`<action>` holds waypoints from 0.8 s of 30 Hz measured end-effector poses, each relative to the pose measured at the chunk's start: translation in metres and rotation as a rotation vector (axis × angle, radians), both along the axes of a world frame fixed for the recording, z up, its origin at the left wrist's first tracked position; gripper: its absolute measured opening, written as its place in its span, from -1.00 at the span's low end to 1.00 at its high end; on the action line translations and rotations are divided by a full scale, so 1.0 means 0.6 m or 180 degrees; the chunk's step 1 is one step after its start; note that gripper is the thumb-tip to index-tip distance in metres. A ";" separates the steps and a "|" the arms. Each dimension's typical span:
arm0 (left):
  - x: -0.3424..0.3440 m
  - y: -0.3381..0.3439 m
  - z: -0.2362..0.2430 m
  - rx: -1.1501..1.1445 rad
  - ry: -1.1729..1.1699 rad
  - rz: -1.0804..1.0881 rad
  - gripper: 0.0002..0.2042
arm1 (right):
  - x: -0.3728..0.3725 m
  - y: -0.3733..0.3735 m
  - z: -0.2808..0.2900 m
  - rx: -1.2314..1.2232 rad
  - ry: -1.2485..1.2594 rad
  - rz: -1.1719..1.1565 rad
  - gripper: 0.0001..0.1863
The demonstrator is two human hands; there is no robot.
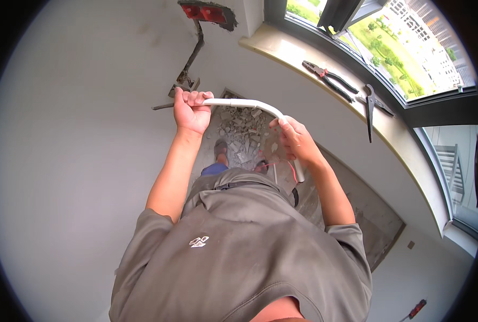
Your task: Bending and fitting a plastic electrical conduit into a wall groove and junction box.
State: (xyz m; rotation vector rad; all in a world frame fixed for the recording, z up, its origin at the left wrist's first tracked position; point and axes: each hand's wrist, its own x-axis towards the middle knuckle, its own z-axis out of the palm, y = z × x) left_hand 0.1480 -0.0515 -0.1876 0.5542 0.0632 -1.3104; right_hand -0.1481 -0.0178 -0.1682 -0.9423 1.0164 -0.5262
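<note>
A white plastic conduit pipe point(250, 103) runs between my two hands, curving downward toward the right. A collar-like joint shows partway along it. My left hand point(193, 111) is closed round its left end, with a thin dark rod point(163, 107) sticking out beyond the fist; whether the rod lies inside the pipe is hidden. Past the bend, my right hand point(295, 140) grips the pipe, thumb on top. The pipe's lower length point(299, 172) comes out below that hand. Thin red wire point(294, 170) hangs near it.
Pliers point(330, 80) and a second dark-handled hand tool point(372, 109) lie on the windowsill point(292, 53) at the right. A chased groove point(193, 53) in the wall leads up to red socket boxes point(204, 13). Broken rubble point(243, 129) covers the floor by my feet.
</note>
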 end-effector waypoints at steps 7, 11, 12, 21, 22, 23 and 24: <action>0.014 -0.002 -0.026 -0.0306 -0.0049 -0.0400 -0.61 | 0.002 -0.009 -0.022 0.0629 -0.0409 -0.0138 -0.68; 0.011 0.026 -0.031 0.0609 -0.0337 -0.0778 -0.81 | -0.024 -0.039 -0.030 0.0790 -0.0786 -0.0390 -0.68; 0.049 0.038 -0.074 0.0490 -0.0358 -0.0821 -0.88 | -0.029 -0.043 -0.021 0.0831 -0.1013 -0.0439 -0.62; 0.138 0.017 -0.103 0.0460 -0.0216 -0.0475 -0.85 | -0.045 -0.035 -0.072 0.0532 -0.1031 -0.0323 -0.62; 0.156 0.018 -0.123 0.0453 -0.0201 -0.0450 -0.85 | -0.028 -0.048 -0.062 0.0360 -0.1154 -0.0552 -0.60; 0.179 0.017 -0.155 0.0445 -0.0070 -0.0461 -0.86 | -0.006 -0.057 -0.052 0.0210 -0.1144 -0.0910 -0.61; 0.201 0.014 -0.186 0.0434 0.0065 -0.0475 -0.86 | 0.009 -0.073 -0.045 0.0224 -0.1061 -0.0990 -0.62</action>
